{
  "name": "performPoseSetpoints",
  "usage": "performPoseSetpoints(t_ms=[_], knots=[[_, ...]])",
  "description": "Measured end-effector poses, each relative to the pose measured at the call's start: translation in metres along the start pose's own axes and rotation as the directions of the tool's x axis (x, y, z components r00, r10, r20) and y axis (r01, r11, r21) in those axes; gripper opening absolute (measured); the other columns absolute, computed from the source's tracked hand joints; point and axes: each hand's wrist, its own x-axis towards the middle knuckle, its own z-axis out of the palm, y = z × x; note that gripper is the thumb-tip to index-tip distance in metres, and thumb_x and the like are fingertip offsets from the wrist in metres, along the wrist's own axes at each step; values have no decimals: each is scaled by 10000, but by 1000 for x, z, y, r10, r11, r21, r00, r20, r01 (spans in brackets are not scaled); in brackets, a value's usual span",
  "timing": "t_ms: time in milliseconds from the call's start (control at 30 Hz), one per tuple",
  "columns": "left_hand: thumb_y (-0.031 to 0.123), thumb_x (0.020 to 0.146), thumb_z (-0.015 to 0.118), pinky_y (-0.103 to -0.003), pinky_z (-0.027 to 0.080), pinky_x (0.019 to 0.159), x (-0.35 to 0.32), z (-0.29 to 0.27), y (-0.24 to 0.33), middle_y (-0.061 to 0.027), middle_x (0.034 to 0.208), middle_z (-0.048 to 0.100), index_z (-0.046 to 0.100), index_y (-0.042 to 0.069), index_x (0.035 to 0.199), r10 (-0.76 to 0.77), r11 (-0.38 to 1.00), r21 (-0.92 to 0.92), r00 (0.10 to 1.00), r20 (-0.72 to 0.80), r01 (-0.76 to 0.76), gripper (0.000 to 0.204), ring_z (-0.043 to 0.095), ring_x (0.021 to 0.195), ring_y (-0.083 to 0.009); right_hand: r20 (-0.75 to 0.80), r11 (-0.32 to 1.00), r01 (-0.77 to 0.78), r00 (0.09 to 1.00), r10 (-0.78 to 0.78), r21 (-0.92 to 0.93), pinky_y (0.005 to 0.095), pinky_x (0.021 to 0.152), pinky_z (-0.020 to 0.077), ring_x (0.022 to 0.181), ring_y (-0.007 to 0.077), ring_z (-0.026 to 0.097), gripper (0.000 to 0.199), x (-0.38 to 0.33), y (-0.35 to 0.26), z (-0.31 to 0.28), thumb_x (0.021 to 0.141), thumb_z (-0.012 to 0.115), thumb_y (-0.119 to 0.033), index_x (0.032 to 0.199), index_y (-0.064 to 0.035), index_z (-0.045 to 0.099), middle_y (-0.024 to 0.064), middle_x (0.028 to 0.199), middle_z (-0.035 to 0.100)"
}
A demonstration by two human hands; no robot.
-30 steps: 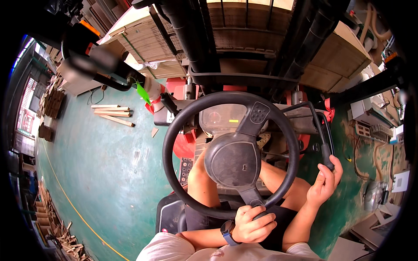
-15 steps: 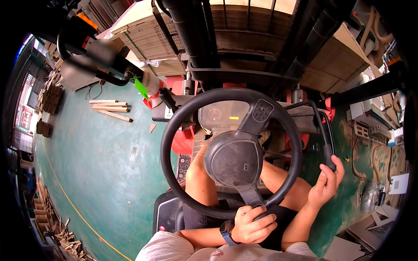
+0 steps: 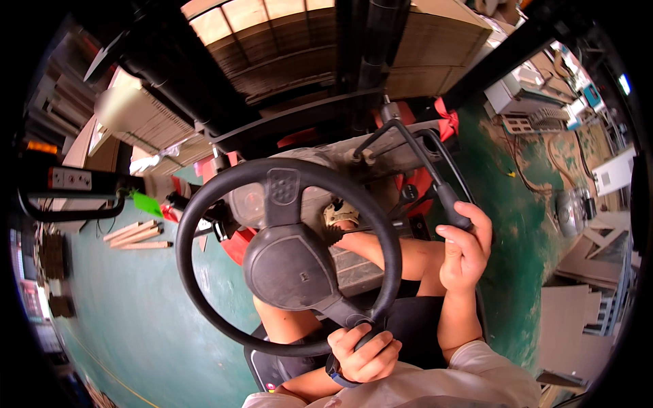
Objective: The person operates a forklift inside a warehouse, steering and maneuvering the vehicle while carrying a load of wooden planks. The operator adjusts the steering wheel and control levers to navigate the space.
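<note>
My left hand [image 3: 367, 353], with a dark watch [image 3: 338, 372] on its wrist, is closed around the knob at the bottom of a black steering wheel [image 3: 390, 255]. The wheel fills the middle of the view, in front of my lap. On the right, my right hand [image 3: 466, 251] has its fingers curled on the black grip of a control lever [image 3: 435, 180]. A second lever [image 3: 459, 166] runs just beyond it. Behind the wheel is a grey dashboard [image 3: 316, 160], partly hidden by the rim. My bare legs show below and through the wheel.
Ahead, a black mast [image 3: 371, 47] stands before stacked brown boards [image 3: 435, 47]. Wooden strips [image 3: 139, 234] lie on the green floor [image 3: 136, 306] at left. A dark post [image 3: 503, 61] slants at right, with a white machine [image 3: 513, 95], hoses and loose panels [image 3: 561, 326] beyond.
The view has swung right and tilted, so the wheel and mast appear further left. Both hands keep their holds, the left on the wheel knob and the right on the lever.
</note>
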Motion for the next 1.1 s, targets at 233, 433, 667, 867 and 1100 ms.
performPoseSetpoints(t_ms=[233, 433, 667, 867, 1100], knots=[[236, 703, 757, -370, 414, 801, -2, -4, 5, 49, 1036, 692, 757, 249, 921, -29, 999, 38, 1000, 8, 29, 218, 610, 957, -255, 64, 999, -12, 998, 15, -45, 341, 866, 515, 1073, 288, 644, 115, -1, -5, -5, 997, 688, -135, 980, -44, 757, 209, 1299, 616], [189, 593, 727, -423, 405, 767, -4, -3, 3, 3, 984, 639, 722, 225, 830, 34, 999, 16, 999, 21, -34, 240, 575, 972, -318, 38, 999, 41, 998, -42, 23, 357, 885, 527, 1101, 309, 647, 68, 0, -2, -4, 961, 710, -75, 984, -39, 762, 215, 1306, 605], [210, 689, 743, -388, 409, 836, -10, 4, 8, 46, 1017, 651, 733, 251, 859, -30, 999, 41, 998, -63, 32, 175, 583, 996, -272, 4, 999, 50, 999, -50, 9, 305, 809, 526, 1052, 282, 671, 169, 5, -10, -6, 887, 688, -1, 996, -78, 790, 191, 1299, 633], [148, 646, 698, -400, 423, 833, -11, 2, 11, 13, 1015, 647, 714, 229, 843, -50, 998, 48, 998, -25, 51, 214, 568, 962, -306, 18, 994, 107, 994, -107, 5, 279, 694, 499, 1020, 253, 675, 264, 3, 3, -7, 846, 644, 37, 1023, -82, 800, 173, 1302, 642], [114, 636, 708, -390, 443, 835, -5, 2, 11, 0, 993, 659, 713, 201, 865, -47, 997, 59, 999, -16, 48, 246, 576, 942, -305, -25, 997, 69, 997, -69, 23, 315, 716, 529, 920, 244, 661, 393, 10, -9, -6, 636, 964, -138, 968, -95, 759, 120, 1261, 671]])
